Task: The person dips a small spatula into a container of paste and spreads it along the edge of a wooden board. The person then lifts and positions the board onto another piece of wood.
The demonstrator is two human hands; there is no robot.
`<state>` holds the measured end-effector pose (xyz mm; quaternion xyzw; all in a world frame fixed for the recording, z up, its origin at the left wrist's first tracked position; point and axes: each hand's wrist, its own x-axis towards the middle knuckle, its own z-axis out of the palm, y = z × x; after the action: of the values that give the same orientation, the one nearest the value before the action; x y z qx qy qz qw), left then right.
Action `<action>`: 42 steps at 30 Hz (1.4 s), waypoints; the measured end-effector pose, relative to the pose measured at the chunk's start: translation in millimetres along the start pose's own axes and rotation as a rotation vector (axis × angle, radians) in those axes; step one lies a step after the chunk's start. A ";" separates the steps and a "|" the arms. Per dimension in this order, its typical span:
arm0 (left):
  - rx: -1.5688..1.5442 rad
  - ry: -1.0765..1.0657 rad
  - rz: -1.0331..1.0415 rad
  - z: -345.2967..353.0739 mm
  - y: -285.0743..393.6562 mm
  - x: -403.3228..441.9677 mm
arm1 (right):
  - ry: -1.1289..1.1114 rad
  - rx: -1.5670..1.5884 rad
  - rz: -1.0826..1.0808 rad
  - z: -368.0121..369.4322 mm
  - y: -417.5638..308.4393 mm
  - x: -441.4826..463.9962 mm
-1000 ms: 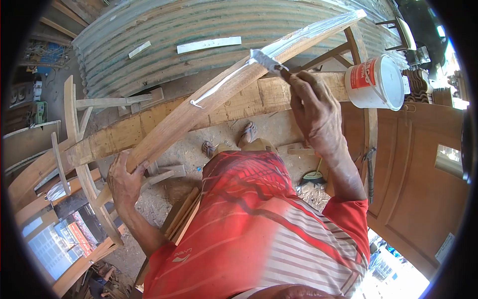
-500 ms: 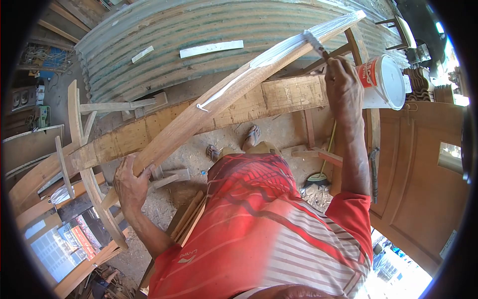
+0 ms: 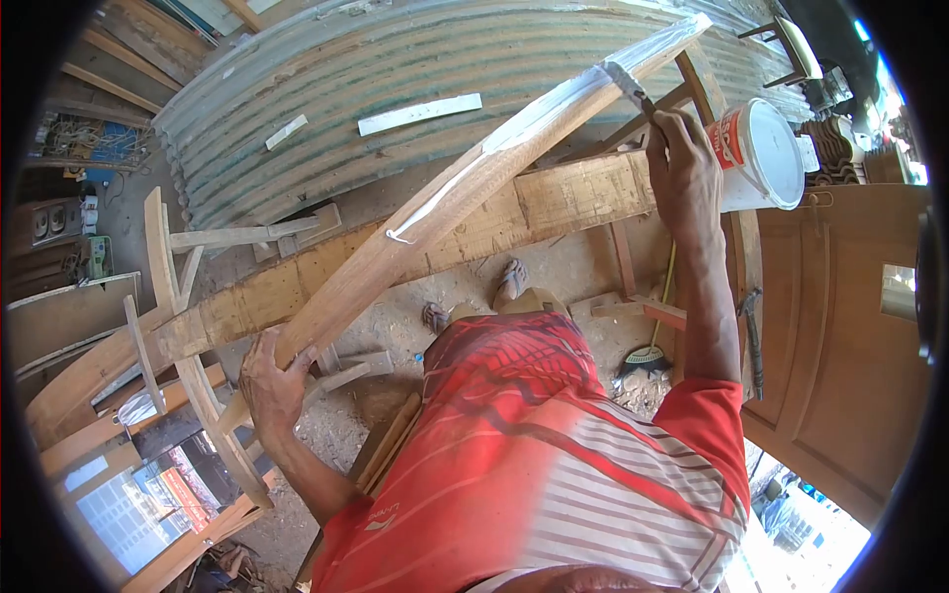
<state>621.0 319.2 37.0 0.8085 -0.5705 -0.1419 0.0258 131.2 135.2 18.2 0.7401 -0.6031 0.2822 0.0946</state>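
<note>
A long, curved wooden board (image 3: 366, 272) slants across the wooden beam of the bench. Wet white coating (image 3: 554, 109) covers its upper far part, and a thin white streak trails toward the near end. My right hand (image 3: 686, 178) is closed round the handle of a small flat paintbrush (image 3: 623, 81), whose white-smeared head touches the coated face. At the near lower end, my left hand (image 3: 274, 381) grips the board, thumb on one side and fingers on the other.
A white bucket (image 3: 774, 158) with a red label stands on the right end of the bench beam (image 3: 583, 188). Two white strips lie on the corrugated sheet (image 3: 326, 79). A hammer (image 3: 751, 336) hangs at the right, near a wooden door (image 3: 840, 336) and a broom (image 3: 645, 358).
The view has shifted slightly. The brush stays against the board at nearly the same spot, and the white coating's near edge reaches slightly farther down. My left hand keeps its hold.
</note>
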 end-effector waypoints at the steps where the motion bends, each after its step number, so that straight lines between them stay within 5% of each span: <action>1: 0.002 -0.006 -0.003 0.0 -1.3 -0.9 | 0.003 0.044 -0.042 -3.6 -10.2 -2.8; 5: 0.030 0.001 0.008 1.1 -3.1 -0.5 | -0.025 0.144 -0.149 -7.0 -33.0 -19.1; 9: 0.040 -0.012 -0.003 1.9 -3.3 -1.2 | -0.056 -0.027 0.090 4.6 18.8 -8.2; 15: 0.037 -0.028 -0.028 0.7 -0.7 0.2 | -0.057 0.108 -0.112 -0.9 -11.0 -20.0; 26: 0.054 -0.037 -0.016 -2.8 1.4 0.4 | -0.054 0.132 0.010 13.7 58.3 29.4; 42: -0.034 0.070 0.206 3.1 -14.9 2.4 | -0.265 0.385 -0.037 -14.0 -111.1 -28.2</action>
<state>634.5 322.5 30.6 0.7495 -0.6469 -0.1196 0.0738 228.9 193.9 37.0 0.7859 -0.5318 0.2906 -0.1229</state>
